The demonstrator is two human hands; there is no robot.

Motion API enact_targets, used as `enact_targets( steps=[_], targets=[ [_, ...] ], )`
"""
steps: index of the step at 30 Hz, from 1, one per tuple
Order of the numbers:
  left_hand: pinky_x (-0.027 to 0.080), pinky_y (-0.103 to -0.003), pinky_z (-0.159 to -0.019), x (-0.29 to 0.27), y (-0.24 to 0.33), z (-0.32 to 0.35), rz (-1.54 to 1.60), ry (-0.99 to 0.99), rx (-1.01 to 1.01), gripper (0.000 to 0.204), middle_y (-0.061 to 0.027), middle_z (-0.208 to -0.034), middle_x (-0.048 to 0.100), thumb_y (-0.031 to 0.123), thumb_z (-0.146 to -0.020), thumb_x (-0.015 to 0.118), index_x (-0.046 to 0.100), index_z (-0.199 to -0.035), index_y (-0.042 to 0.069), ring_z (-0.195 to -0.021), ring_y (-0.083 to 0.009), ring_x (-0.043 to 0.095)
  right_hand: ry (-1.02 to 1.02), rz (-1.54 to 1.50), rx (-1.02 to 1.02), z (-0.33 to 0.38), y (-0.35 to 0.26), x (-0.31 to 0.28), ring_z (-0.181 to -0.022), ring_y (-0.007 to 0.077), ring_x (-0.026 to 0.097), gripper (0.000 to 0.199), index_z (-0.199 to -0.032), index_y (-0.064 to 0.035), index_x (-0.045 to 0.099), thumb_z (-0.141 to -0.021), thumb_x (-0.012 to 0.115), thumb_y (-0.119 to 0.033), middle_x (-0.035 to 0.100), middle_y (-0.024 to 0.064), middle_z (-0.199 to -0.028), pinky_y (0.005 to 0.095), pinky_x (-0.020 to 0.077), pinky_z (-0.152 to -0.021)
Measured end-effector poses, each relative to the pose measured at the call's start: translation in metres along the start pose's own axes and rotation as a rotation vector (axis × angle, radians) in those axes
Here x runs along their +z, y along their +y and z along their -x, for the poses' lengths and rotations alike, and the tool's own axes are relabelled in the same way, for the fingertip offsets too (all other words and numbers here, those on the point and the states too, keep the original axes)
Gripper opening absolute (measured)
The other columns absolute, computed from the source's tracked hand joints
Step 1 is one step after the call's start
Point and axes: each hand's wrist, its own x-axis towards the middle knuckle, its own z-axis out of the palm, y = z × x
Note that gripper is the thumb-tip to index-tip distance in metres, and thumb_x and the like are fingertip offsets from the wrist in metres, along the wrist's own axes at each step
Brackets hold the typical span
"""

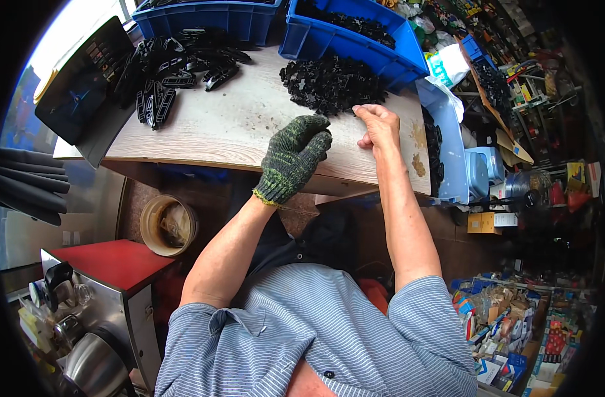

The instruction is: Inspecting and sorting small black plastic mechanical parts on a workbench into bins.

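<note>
My left hand wears a green and black knitted glove and is closed over the table's front edge. Whatever its curled fingers hold, if anything, is hidden. Bare, my right hand reaches the near right side of a heap of small black plastic pieces. Its thumb and fingers are pinched together at the heap's edge; any piece between them is too small to make out. Longer black slotted parts lie in a loose pile at the left of the wooden table.
Two blue crates stand along the back, the right one holding more black pieces. A dark folding case leans at the left. Below stands a bucket beside a red-topped cabinet. A pale blue bin adjoins the table's right side.
</note>
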Motion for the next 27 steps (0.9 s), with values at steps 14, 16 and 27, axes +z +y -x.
enact_targets(
  steps=[14,16,27],
  targets=[
    [0.056,-0.029,-0.072,0.01,-0.017,-0.014,-0.435,0.037,0.163,0.028,-0.0079,-0.098,0.071,0.012,-0.093,0.068,0.065,-0.119,0.002,-0.084,-0.013,0.068,0.011,-0.369,0.158,0.021,0.006,-0.013,-0.035,0.0167,0.047,0.026,-0.093,-0.0006,0.062,-0.081,0.075,-0.02,0.041,0.0001,-0.044,0.0441,0.0597,-0.052],
    [0.056,-0.033,-0.073,0.019,-0.019,-0.02,-0.683,0.086,0.347,0.032,-0.011,-0.099,0.072,0.015,-0.09,0.07,0.066,-0.119,0.004,-0.083,-0.019,0.071,-0.06,-0.37,0.162,0.03,0.008,-0.009,-0.035,0.0167,0.043,0.024,-0.091,-0.0013,0.063,-0.081,0.074,-0.021,0.041,0.0008,-0.044,0.0399,0.0577,-0.051],
    [0.055,-0.035,-0.07,0.013,-0.028,-0.047,-0.498,-0.043,0.221,0.022,-0.0099,-0.093,0.071,0.02,-0.093,0.065,0.068,-0.111,0.008,-0.078,-0.0238,0.069,-0.159,-0.356,-0.051,0.043,0.024,0.006,-0.038,0.0098,0.039,0.022,-0.085,-0.0065,0.069,-0.084,0.074,-0.028,0.048,-0.001,-0.05,0.0248,0.0323,-0.04]
  ],
)
